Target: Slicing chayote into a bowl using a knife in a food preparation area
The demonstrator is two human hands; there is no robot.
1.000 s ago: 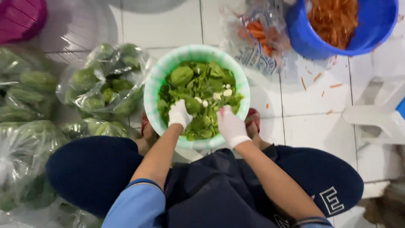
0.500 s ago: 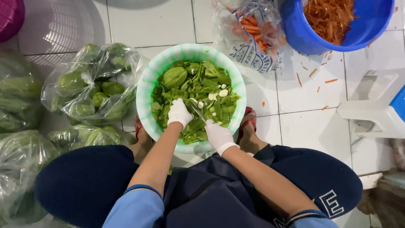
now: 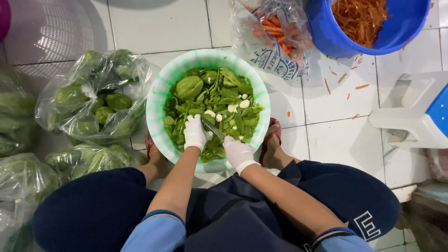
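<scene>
Green-rimmed basin (image 3: 161, 93) of cut greens (image 3: 219, 100)

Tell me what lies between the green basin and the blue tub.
In the head view, a clear plastic bag of carrots lies between the green basin and the blue tub, on white floor tiles.
</scene>
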